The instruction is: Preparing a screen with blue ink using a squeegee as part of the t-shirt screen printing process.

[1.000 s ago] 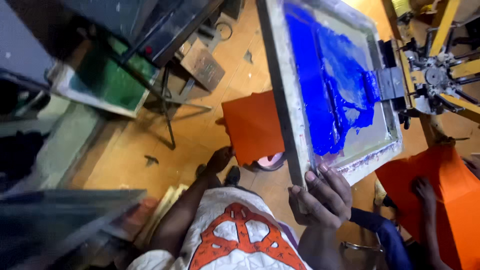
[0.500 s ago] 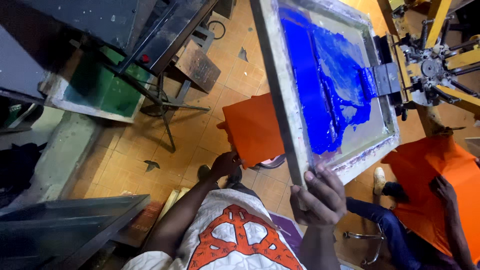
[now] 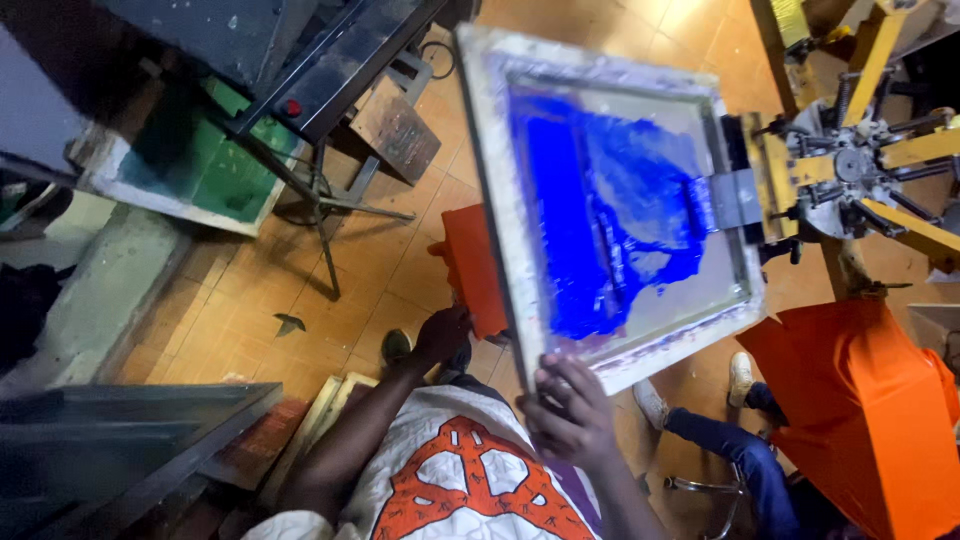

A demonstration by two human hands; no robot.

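- Since a moment ago the screen frame (image 3: 610, 200) has swung a little flatter across the view, and the left hand (image 3: 443, 335) has come up from near the floor to the orange cloth (image 3: 475, 270) beneath the frame.
- Right hand (image 3: 570, 410) grips the near rail of the frame, fingers curled over its pale, ink-stained edge, thumb side underneath as far as I can see; it is closed on the wood.
- From that hand the frame stretches up and away, its mesh smeared with thick blue ink (image 3: 600, 210), and its far end is clamped in a grey bracket (image 3: 735, 198) on the yellow carousel press (image 3: 860, 160).
- Left hand sits lower and to the left of the right one, at the bottom corner of the orange cloth, which lies flat under the frame's left rail. The fingers look bent against the cloth, but whether they pinch it or only rest on it I cannot tell.
- Just to the right of the right hand, another person's blue-trousered leg (image 3: 720, 450) and white shoe (image 3: 740, 375) show, with a large orange garment (image 3: 860, 410) beside them.
- Well off to the left of both hands stands a metal stand (image 3: 320, 190) on the tiled floor (image 3: 250, 300), with a green-lined tray (image 3: 190, 170) behind it.
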